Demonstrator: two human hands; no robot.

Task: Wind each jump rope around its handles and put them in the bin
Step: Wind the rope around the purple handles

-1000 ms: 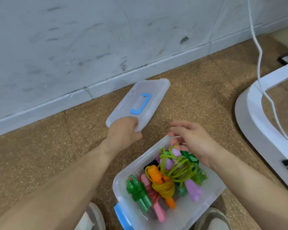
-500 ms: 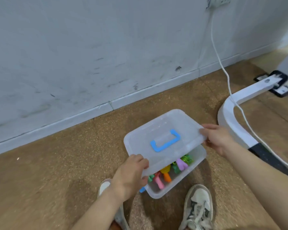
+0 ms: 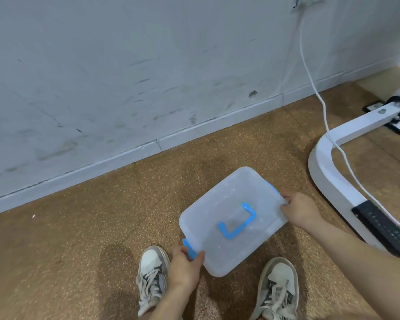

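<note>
Left hand [image 3: 184,267]: thumb and fingers curled close, pinching the near blue latch [image 3: 189,248] at the near-left end of the lid [image 3: 217,211].

Right hand [image 3: 301,209]: fingers curled over the opposite end of the lid, gripping its rim just beside the far blue latch [image 3: 273,187]. The fingertips are tucked out of sight.

Lid: frosted translucent plastic with a blue carry handle [image 3: 237,222] lying flat at its centre. It sits over the bin and covers it whole from this side. Whether either latch has snapped home cannot be told.

Bin: on the speckled brown floor [image 3: 79,227], just ahead of the person's two sneakers, left [image 3: 151,273] and right [image 3: 278,287]. Its body is hidden under the lid.

Jump ropes: none visible on the floor. Presumably they are inside the bin, though the frosted lid shows nothing of them.

Surroundings: a scuffed grey wall, with a white cable [image 3: 310,79] trailing down it to a white curved stand base [image 3: 321,172], well apart from the bin on its right.

Status, as a judgement: winding and stowing appear finished. The step in hand is closing up. What looks left is pressing both latches shut, if they are not already.
</note>
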